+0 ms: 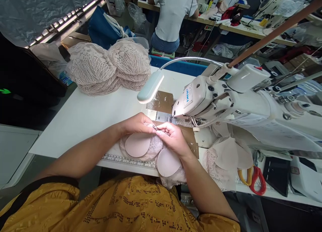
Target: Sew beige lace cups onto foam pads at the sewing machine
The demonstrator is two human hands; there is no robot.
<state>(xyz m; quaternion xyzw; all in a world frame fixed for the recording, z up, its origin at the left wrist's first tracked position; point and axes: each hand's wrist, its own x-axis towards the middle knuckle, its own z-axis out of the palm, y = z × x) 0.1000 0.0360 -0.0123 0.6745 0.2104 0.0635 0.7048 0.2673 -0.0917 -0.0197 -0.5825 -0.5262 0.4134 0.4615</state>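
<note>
A pale pink lace bra [151,151] lies cups-up at the near edge of the white sewing table [90,114]. My left hand [137,124] rests curled on its upper edge above the left cup. My right hand [172,136] is closed beside it, pinching a small metal tool, perhaps a thread snip [155,127], at the centre of the bra where the two hands meet. The white sewing machine head [198,99] stands just right of both hands, its needle area close behind my fingers.
A stack of finished lace bras [110,67] sits at the table's far left. A gooseneck lamp [150,86] hangs over the work. More bra pieces [226,158] and red-handled scissors [256,180] lie right. A person in white [173,17] sits at a bench behind.
</note>
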